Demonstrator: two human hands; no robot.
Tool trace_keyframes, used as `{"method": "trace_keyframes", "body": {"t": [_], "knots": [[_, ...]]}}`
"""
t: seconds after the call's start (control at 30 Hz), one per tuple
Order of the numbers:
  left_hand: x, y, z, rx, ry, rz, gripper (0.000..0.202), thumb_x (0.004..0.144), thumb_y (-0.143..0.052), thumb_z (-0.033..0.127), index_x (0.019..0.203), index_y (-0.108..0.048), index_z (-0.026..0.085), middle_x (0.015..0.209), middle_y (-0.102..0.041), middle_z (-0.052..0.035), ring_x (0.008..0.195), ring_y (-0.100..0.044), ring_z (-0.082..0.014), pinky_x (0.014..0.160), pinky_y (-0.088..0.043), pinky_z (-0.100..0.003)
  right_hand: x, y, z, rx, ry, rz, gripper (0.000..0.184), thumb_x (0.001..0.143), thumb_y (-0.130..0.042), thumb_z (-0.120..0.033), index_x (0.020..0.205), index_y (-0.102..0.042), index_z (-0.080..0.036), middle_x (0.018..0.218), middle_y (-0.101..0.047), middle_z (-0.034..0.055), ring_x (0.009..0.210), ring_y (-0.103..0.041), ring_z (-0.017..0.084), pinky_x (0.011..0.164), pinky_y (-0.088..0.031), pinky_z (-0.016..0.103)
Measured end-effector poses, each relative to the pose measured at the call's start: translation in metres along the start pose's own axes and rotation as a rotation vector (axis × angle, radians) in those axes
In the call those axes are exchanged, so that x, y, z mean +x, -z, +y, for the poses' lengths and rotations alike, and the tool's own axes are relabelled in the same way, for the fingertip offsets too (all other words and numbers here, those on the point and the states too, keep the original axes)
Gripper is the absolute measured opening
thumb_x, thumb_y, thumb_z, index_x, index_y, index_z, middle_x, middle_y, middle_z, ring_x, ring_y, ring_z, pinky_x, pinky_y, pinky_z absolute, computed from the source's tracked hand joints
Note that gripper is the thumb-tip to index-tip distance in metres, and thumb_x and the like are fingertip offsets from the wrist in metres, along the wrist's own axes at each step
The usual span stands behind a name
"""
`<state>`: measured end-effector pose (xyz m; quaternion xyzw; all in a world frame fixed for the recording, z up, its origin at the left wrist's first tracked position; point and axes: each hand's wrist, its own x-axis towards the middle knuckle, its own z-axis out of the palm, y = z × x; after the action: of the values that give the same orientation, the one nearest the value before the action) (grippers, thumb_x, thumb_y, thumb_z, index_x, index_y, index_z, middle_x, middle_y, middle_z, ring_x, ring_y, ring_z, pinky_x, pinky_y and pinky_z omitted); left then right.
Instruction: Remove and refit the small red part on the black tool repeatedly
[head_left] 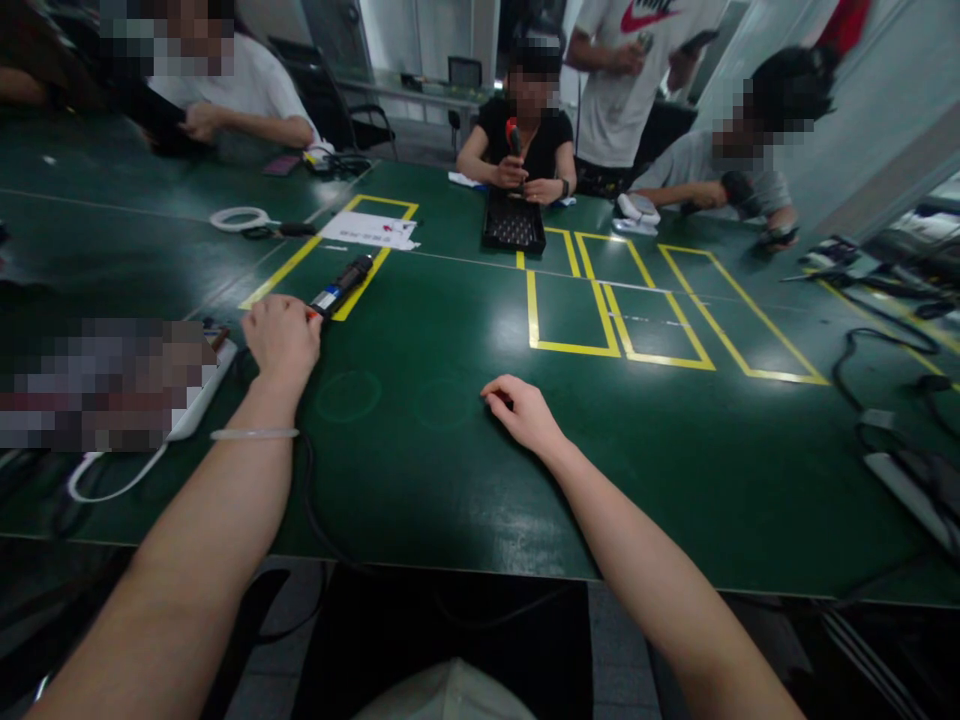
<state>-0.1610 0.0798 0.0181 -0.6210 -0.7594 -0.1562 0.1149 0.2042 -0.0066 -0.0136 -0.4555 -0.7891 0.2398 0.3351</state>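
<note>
My left hand (281,335) is closed around the near end of a black electric screwdriver (343,285) with a white and blue label. An orange bit of it shows at my fingers. The tool points away to the right, toward a yellow tape strip on the green table (450,480). A dark cord (311,500) runs near my left wrist down to the table's front edge. My right hand (517,410) rests on the table with its fingers curled in, and I see nothing in it.
Yellow tape frames (574,350) mark the table on the right. A white paper (367,230) lies beyond the screwdriver. Across the table, a person holds a red and black tool over a black tray (514,225). Cables and a power strip (911,500) lie far right.
</note>
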Motion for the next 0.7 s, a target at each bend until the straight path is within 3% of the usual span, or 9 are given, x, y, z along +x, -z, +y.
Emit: {"method": "trace_keyframes", "body": {"t": [0.2, 0.33, 0.43, 0.5, 0.6, 0.7], "knots": [[0.000, 0.007, 0.000, -0.184, -0.036, 0.071, 0.035, 0.099, -0.045, 0.034, 0.115, -0.062, 0.009, 0.132, -0.052, -0.0113, 0.120, -0.039, -0.0270, 0.106, -0.026, -0.043, 0.000, 0.001, -0.001, 0.002, -0.001, 0.001, 0.014, 0.090, -0.054, -0.015, 0.092, -0.067, -0.020, 0.090, -0.068, 0.0036, 0.084, -0.062, 0.017, 0.080, -0.046, 0.029], [-0.004, 0.018, 0.027, -0.521, -0.047, 0.034, 0.035, 0.100, -0.043, 0.032, 0.123, -0.057, 0.011, 0.115, -0.063, -0.0081, 0.103, -0.055, -0.0189, 0.099, -0.041, -0.036, 0.000, 0.000, -0.003, 0.063, -0.016, 0.015, 0.014, 0.090, -0.054, -0.016, 0.093, -0.067, -0.019, 0.088, -0.068, 0.0031, 0.080, -0.061, 0.016, 0.077, -0.046, 0.028], [-0.024, 0.029, 0.070, -0.962, -0.111, -0.191, 0.036, 0.099, -0.042, 0.034, 0.117, -0.060, 0.009, 0.097, -0.066, -0.0088, 0.084, -0.062, -0.0159, 0.082, -0.051, -0.032, 0.001, -0.001, -0.002, 0.240, -0.073, 0.029, 0.013, 0.089, -0.055, -0.021, 0.094, -0.067, -0.018, 0.084, -0.068, 0.0021, 0.075, -0.062, 0.014, 0.074, -0.047, 0.027], [-0.043, 0.039, 0.101, -1.104, -0.208, -0.407, 0.040, 0.098, -0.046, 0.041, 0.122, -0.061, 0.012, 0.091, -0.066, -0.0076, 0.078, -0.062, -0.0158, 0.076, -0.052, -0.031, 0.003, -0.001, -0.001, 0.424, -0.135, 0.027, 0.014, 0.089, -0.056, -0.027, 0.095, -0.065, -0.018, 0.079, -0.067, 0.0009, 0.072, -0.062, 0.013, 0.071, -0.048, 0.027], [-0.069, 0.053, 0.138, -1.182, -0.309, -0.706, 0.047, 0.094, -0.052, 0.041, 0.133, -0.055, 0.015, 0.083, -0.066, -0.0052, 0.072, -0.062, -0.0158, 0.069, -0.051, -0.030, 0.004, 0.000, -0.001, 0.708, -0.215, 0.012, 0.023, 0.091, -0.057, -0.041, 0.095, -0.064, -0.019, 0.072, -0.065, -0.0005, 0.065, -0.061, 0.012, 0.067, -0.050, 0.027], [-0.084, 0.057, 0.157, -1.186, -0.370, -0.840, 0.050, 0.094, -0.054, 0.042, 0.135, -0.052, 0.014, 0.076, -0.063, -0.0028, 0.067, -0.060, -0.0152, 0.065, -0.048, -0.029, 0.004, 0.002, -0.005, 0.909, -0.235, -0.018, 0.033, 0.087, -0.063, -0.051, 0.099, -0.062, -0.020, 0.072, -0.067, -0.0007, 0.063, -0.062, 0.012, 0.065, -0.052, 0.027]]}}
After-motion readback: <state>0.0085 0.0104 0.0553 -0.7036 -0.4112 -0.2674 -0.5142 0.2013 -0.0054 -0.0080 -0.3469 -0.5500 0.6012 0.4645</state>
